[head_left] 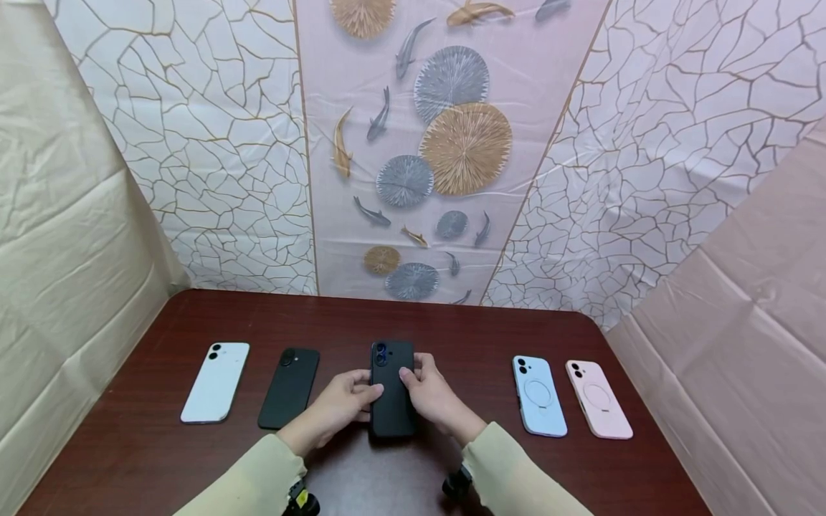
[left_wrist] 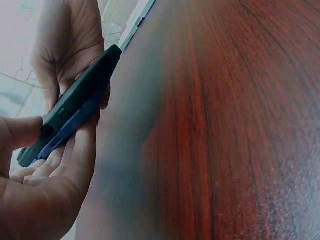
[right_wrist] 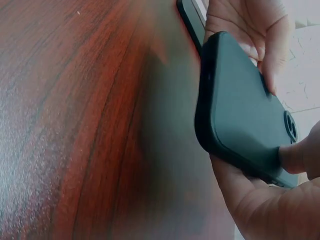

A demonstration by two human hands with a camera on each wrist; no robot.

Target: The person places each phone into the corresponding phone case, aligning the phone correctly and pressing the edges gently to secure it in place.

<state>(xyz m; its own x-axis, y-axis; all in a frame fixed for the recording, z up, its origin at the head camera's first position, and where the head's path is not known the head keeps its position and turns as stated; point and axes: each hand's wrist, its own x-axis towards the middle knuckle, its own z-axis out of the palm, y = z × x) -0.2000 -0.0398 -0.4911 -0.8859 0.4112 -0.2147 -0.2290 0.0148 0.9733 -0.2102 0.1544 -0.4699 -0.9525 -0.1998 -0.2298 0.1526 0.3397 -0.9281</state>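
Both hands hold a black phone case (head_left: 392, 401) over the middle of the table, its camera opening at the far end. Along its underside runs a dark blue phone (left_wrist: 82, 116), seen edge-on in the left wrist view. My left hand (head_left: 340, 403) grips the left edge, thumb on top and fingers beneath. On the opposite edge, my right hand (head_left: 435, 395) has its thumb pressed on the back of the case, and its fingers curl under. The right wrist view shows the smooth back of the case tilted, with the lenses near the right thumb.
To the left lie a white phone (head_left: 216, 383) and a black phone (head_left: 288, 389), the black one close to the left hand. A light blue phone (head_left: 540, 398) and a pink phone (head_left: 600, 401) lie right. Patterned cloth (head_left: 413, 143) hangs behind the brown table (head_left: 464, 330).
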